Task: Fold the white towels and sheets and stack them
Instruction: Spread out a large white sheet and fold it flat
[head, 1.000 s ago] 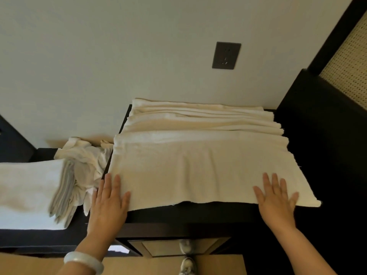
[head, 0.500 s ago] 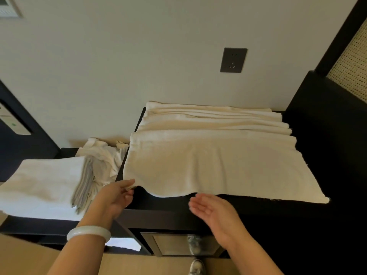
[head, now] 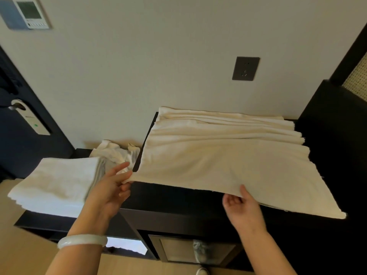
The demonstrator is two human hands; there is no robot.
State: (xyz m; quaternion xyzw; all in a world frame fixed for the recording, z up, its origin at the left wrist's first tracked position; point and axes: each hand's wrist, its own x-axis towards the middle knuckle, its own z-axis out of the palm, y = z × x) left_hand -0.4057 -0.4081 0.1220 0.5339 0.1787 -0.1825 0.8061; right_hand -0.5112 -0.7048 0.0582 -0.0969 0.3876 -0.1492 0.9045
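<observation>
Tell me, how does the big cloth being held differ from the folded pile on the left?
The spread cloth looks cream; the folded pile looks whiter. The spread cloth lies opened out across the dark cabinet, while the folded pile is a compact stack of layers. The left hand and right hand pinch the spread cloth's front edge; neither holds the folded pile. Both are plain pale fabric.

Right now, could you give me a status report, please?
Left hand, right hand pinch cream cloth towel at near edge. Folded white towel stack lies left.
</observation>
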